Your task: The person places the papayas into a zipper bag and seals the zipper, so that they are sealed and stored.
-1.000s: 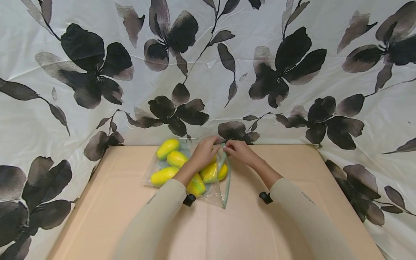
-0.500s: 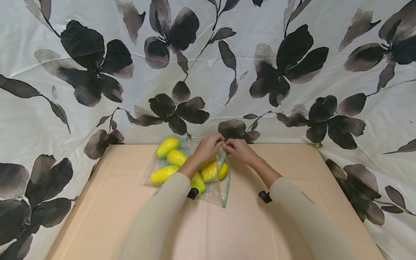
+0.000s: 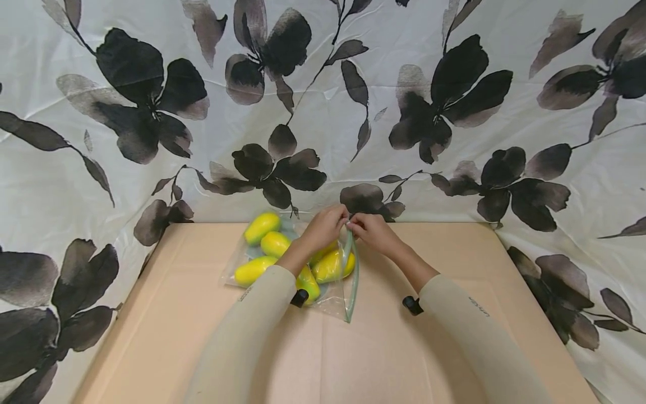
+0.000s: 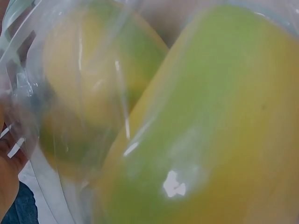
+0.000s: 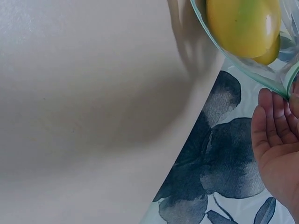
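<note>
A clear zip bag [image 3: 330, 308] with a green zip edge lies on its side near the far edge of the table. Several yellow-green mangoes [image 3: 250, 271] are inside it. My left hand [image 3: 319, 233] reaches over the bag and pinches the far corner of its mouth. Close beside it, my right hand [image 3: 374, 231] pinches the same end of the zip. In the right wrist view, the fingers of the right hand [image 5: 278, 149] meet the green edge. A large mango [image 4: 210, 121] under the film fills much of the left wrist view. The left fingertips are partly hidden.
The tan table top [image 3: 393, 359] extends in front of the bag and to both sides. Behind its far edge hangs a white cloth [image 3: 353, 129] with dark flowers. A small black camera [image 3: 413, 306] sits at the right wrist.
My left hand and forearm have shifted slightly right and away, with the fingertips still at the zip's far end. The right hand stays almost in place. The bag has barely moved.
</note>
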### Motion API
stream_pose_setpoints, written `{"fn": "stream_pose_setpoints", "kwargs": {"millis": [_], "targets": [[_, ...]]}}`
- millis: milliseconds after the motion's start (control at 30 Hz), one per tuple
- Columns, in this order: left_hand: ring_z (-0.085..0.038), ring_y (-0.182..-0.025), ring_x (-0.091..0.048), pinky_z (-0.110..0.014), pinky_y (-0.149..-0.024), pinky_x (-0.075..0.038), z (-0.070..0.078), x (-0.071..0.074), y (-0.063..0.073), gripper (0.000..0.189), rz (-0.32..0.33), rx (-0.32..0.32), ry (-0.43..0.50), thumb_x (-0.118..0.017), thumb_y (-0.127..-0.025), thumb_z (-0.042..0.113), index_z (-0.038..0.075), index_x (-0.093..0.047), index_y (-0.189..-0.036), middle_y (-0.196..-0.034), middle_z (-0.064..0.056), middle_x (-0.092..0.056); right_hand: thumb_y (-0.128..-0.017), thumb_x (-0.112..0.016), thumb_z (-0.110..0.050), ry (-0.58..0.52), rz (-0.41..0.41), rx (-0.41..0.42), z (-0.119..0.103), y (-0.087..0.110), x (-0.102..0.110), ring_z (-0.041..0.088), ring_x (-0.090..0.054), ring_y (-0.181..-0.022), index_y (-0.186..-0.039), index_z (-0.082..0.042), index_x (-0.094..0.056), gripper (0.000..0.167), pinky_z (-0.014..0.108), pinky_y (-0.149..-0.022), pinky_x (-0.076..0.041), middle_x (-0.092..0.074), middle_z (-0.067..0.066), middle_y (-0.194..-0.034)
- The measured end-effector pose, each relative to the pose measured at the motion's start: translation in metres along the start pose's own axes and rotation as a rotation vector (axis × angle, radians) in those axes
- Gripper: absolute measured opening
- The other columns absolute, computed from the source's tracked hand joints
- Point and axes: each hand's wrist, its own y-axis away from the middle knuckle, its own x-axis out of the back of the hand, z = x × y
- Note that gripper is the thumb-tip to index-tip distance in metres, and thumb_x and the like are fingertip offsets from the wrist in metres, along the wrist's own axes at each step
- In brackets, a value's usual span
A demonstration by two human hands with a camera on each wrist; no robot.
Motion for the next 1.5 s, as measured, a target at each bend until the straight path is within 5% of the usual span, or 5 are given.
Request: {"fn": "stream_pose_setpoints", "kwargs": {"millis": [333, 533, 1100, 1500], "targets": [[-0.020, -0.086, -0.056, -0.032, -0.079, -0.051, 0.000, 0.002, -0.005, 0.007, -0.003, -0.063, -0.059, -0.055, -0.107, 0.014, 0.009, -0.058, -0.104, -0.094, -0.005, -0.060, -0.103, -0.064, -0.021, 0.028, 0.015, -0.021, 0.003, 0.003, -0.001, 0.020, -0.068, -0.074, -0.100, -0.004, -0.072, 0.019, 0.028, -0.067, -0.054, -0.075, 0.013, -0.086], [-0.022, -0.086, -0.057, -0.032, -0.079, -0.052, 0.001, 0.004, -0.006, 0.005, 0.020, -0.074, -0.072, -0.054, -0.107, 0.013, 0.009, -0.058, -0.106, -0.093, -0.005, -0.059, -0.104, -0.064, -0.022, -0.008, 0.007, -0.032, 0.005, 0.008, -0.002, 0.029, -0.073, -0.079, -0.102, -0.003, -0.072, 0.020, 0.031, -0.070, -0.057, -0.076, 0.013, -0.087], [-0.017, -0.088, -0.057, -0.029, -0.083, -0.054, 0.001, 0.007, -0.008, 0.005, 0.033, 0.041, -0.035, -0.054, -0.107, 0.019, 0.018, -0.059, -0.110, -0.099, 0.000, -0.061, -0.101, -0.067, -0.020, -0.047, -0.021, -0.036, 0.014, 0.035, -0.011, 0.013, -0.063, -0.073, -0.099, -0.007, -0.075, 0.016, 0.024, -0.071, -0.056, -0.073, 0.005, -0.083], [-0.017, -0.089, -0.057, -0.029, -0.082, -0.054, 0.003, 0.006, -0.007, 0.006, 0.051, 0.051, -0.013, -0.054, -0.107, 0.017, 0.017, -0.060, -0.110, -0.099, 0.000, -0.061, -0.102, -0.065, -0.021, -0.067, -0.042, -0.086, 0.016, 0.054, -0.019, 0.011, -0.063, -0.074, -0.099, -0.011, -0.073, 0.012, 0.023, -0.071, -0.056, -0.072, 0.000, -0.083]]}}
